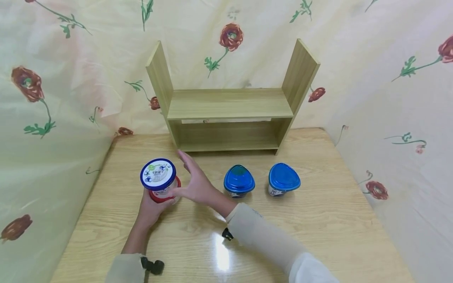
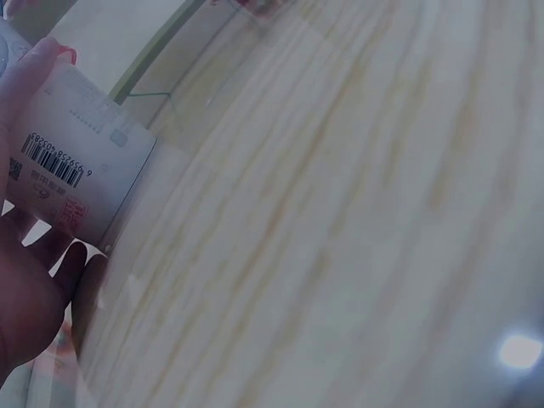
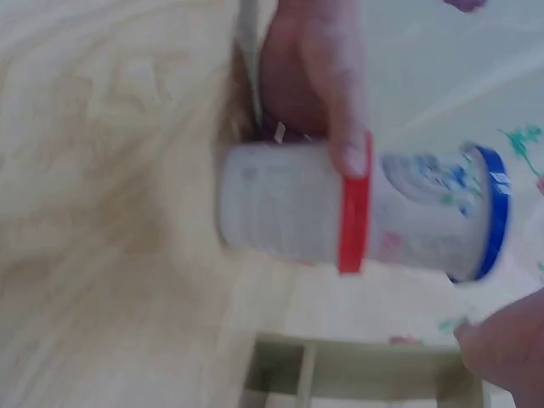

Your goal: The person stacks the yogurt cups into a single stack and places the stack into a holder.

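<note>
Nearest are the pale beige sleeves (image 1: 263, 234) of a person at a light wood-grain table (image 1: 191, 251). The left hand (image 1: 150, 210) curls round a white round tub with a red lid (image 3: 285, 204), its thumb at the red rim. A white round tub with a dark-blue-rimmed lid (image 1: 158, 175) stands upright on top. The right hand (image 1: 198, 186) is spread beside the stack; whether its thumb touches is unclear.

Only the left wrist view shows the lower tub's barcode (image 2: 53, 160) and red square mark (image 2: 74, 215); the digits are too small to read surely. The upper lid bears Chinese characters, blurred, and blueberry pictures.

To the right, well apart from the stack, two tubs with rounded-triangular blue lids (image 1: 239, 180) (image 1: 284, 178) stand near each other. Farther back is a pale wooden two-tier shelf (image 1: 230, 104), before cream floral sheeting (image 1: 116, 23).
</note>
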Available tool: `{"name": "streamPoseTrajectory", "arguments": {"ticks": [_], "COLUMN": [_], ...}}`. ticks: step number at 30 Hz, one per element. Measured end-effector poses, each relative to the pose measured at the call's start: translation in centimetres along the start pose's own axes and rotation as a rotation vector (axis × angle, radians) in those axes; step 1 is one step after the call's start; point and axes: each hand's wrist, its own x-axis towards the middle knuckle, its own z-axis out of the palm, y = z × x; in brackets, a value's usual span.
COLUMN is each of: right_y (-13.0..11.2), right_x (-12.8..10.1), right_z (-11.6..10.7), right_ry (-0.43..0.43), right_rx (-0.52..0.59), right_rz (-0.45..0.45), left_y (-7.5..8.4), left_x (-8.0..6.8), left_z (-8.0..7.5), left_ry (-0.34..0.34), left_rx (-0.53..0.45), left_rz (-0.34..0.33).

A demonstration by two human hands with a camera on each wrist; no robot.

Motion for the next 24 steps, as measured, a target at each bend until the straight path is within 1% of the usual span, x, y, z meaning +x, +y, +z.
{"name": "streamPoseTrajectory", "arguments": {"ticks": [3,5,8,13,16,20,24], "right_y": [-0.2,-0.2,-0.2,-1.5,-1.8,-1.1,-0.2], "right_x": [-0.5,-0.9,-1.6,-3.2,-4.4,-5.8,-6.9], "right_z": [-1.8,-3.0,-4.8,-7.8,-9.7,-12.0,-13.7], "right_ry": [-0.054,-0.061,-0.049,-0.017,-0.004,0.016,0.029], "right_rx": [0.018,0.016,0.020,0.060,0.033,-0.012,-0.033], "right_rz": [-0.040,-0.051,-0.064,-0.106,-0.125,-0.111,-0.057], "left_y": [-0.2,-0.1,0.1,0.2,0.1,0.1,0.0], "left_x": [0.1,0.1,0.1,-0.1,-0.2,-0.2,-0.2], "left_z": [0.0,0.1,0.1,0.2,0.2,0.1,0.1], "left_ry": [0.012,0.016,0.018,0.021,0.022,0.019,0.026], "left_rx": [0.003,0.006,0.016,-0.001,0.008,0.026,0.028], "left_rz": [0.008,-0.003,-0.036,-0.066,-0.071,-0.074,-0.069]}}
